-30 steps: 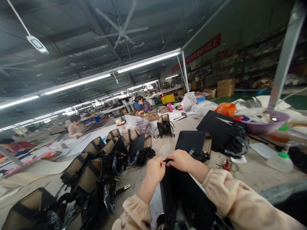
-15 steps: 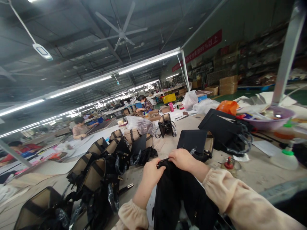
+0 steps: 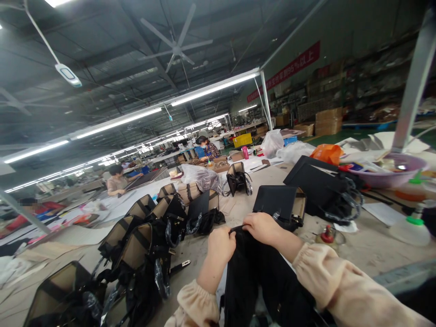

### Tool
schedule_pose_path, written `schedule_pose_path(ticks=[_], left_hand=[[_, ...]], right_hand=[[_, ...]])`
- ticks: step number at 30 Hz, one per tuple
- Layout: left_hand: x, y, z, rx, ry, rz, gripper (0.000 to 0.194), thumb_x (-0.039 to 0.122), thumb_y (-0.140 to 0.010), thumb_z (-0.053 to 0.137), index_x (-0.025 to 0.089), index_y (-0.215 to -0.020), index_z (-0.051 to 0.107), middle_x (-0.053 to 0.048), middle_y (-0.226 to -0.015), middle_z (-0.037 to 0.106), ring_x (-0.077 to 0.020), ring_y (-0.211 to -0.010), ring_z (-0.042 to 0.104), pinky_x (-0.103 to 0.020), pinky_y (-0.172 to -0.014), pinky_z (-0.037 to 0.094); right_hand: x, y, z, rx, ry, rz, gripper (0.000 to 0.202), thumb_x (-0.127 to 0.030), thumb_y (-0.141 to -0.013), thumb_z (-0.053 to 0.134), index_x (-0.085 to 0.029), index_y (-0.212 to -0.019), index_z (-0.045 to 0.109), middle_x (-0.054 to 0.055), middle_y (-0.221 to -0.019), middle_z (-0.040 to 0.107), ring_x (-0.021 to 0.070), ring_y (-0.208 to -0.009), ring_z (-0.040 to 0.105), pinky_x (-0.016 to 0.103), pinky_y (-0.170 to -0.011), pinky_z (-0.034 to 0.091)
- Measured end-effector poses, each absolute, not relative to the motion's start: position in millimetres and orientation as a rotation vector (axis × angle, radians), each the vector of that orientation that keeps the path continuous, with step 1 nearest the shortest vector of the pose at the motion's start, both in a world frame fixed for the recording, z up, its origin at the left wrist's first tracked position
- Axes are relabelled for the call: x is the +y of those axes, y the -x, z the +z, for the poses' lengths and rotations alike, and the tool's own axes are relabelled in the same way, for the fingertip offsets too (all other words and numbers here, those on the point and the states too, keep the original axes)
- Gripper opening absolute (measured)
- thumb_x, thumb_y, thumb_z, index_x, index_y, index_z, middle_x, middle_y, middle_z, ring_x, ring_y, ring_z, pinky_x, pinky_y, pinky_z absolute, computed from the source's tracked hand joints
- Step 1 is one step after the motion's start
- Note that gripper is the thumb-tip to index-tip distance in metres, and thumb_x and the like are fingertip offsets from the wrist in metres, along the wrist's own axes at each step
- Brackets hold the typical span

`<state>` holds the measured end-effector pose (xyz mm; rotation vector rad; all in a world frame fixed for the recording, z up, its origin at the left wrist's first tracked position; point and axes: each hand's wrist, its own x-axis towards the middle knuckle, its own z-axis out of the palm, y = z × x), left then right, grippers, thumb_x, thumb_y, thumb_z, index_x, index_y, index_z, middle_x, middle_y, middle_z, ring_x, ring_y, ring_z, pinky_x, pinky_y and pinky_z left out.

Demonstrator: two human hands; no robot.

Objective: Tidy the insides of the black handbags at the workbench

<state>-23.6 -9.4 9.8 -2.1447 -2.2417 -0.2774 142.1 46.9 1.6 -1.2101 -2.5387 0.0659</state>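
A soft black bag (image 3: pixel 264 277) stands in front of me at the table's near edge, its upper rim pulled up between my hands. My left hand (image 3: pixel 220 247) is closed on the rim, thumb and fingers pinching it. Close beside it, my right hand (image 3: pixel 262 227) grips the same rim with bent fingers. The bag's lower part runs out of the picture. Just beyond my right hand lies a black handbag (image 3: pixel 277 202) with a tan inside. To my left several black handbags (image 3: pixel 136 254) with tan linings and plastic-wrapped handles stand close together.
At right are a larger black bag (image 3: pixel 318 188), a red-capped glass pot (image 3: pixel 327 235), a green-collared bottle (image 3: pixel 412 227) and a purple basin (image 3: pixel 391 170). One small bag (image 3: pixel 237 178) stands farther back, near clear plastic bags (image 3: pixel 200 177). Co-workers (image 3: pixel 211 150) sit at tables beyond.
Both hands keep hold of the bag's rim. My left hand has turned slightly, its thumb no longer lying across the rim. The whole view has shifted a little.
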Motion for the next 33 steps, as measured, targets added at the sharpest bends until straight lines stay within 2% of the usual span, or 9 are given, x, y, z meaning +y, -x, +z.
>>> schedule_pose_path(ticks=[4,17,25,30,33], left_hand=[[-11.4,22.9,11.0,-2.215,2.161,-0.219,0.026,0.037,-0.084,0.052,0.020,-0.091,0.071,-0.010,-0.089,0.073,-0.0242,-0.085,0.068,-0.030,-0.072,0.049],[-9.1,21.7,7.8,-2.233,2.132,-0.186,0.029,0.031,-0.089,0.046,0.017,-0.089,0.071,-0.012,-0.089,0.073,-0.0248,-0.084,0.069,-0.032,-0.073,0.050],[-12.9,16.0,13.8,-2.276,2.148,-0.155,0.032,0.031,-0.092,0.042,0.016,-0.096,0.070,-0.013,-0.092,0.072,-0.0233,-0.088,0.068,-0.031,-0.077,0.049],[-15.3,16.4,18.7,-2.300,2.168,-0.127,0.034,0.030,-0.094,0.039,0.016,-0.097,0.070,-0.014,-0.094,0.072,-0.0219,-0.089,0.068,-0.030,-0.079,0.048],[-17.5,19.6,21.7,-2.285,2.204,-0.109,0.029,0.033,-0.090,0.047,0.017,-0.097,0.070,-0.013,-0.094,0.072,-0.0226,-0.090,0.067,-0.030,-0.079,0.049]], right_hand=[[47.3,-143.0,1.2,-2.534,1.214,0.063,0.024,-0.031,-0.089,0.049,-0.021,-0.082,0.069,0.004,-0.087,0.069,0.0178,-0.083,0.064,0.025,-0.071,0.042],[48.4,-142.1,0.1,-2.566,1.192,0.056,0.026,-0.032,-0.090,0.047,-0.021,-0.086,0.070,0.005,-0.087,0.069,0.0178,-0.083,0.064,0.025,-0.072,0.042],[47.1,-138.8,2.9,-2.641,1.103,0.070,0.023,-0.038,-0.085,0.057,-0.024,-0.099,0.069,0.004,-0.093,0.070,0.0191,-0.090,0.064,0.025,-0.076,0.043],[50.0,-128.9,2.2,-2.654,1.124,0.039,0.022,-0.035,-0.088,0.052,-0.022,-0.088,0.070,0.005,-0.090,0.070,0.0195,-0.086,0.064,0.026,-0.072,0.043],[50.2,-126.3,0.8,-2.653,1.129,0.018,0.022,-0.033,-0.088,0.051,-0.021,-0.084,0.069,0.005,-0.088,0.070,0.0190,-0.084,0.064,0.026,-0.071,0.043]])
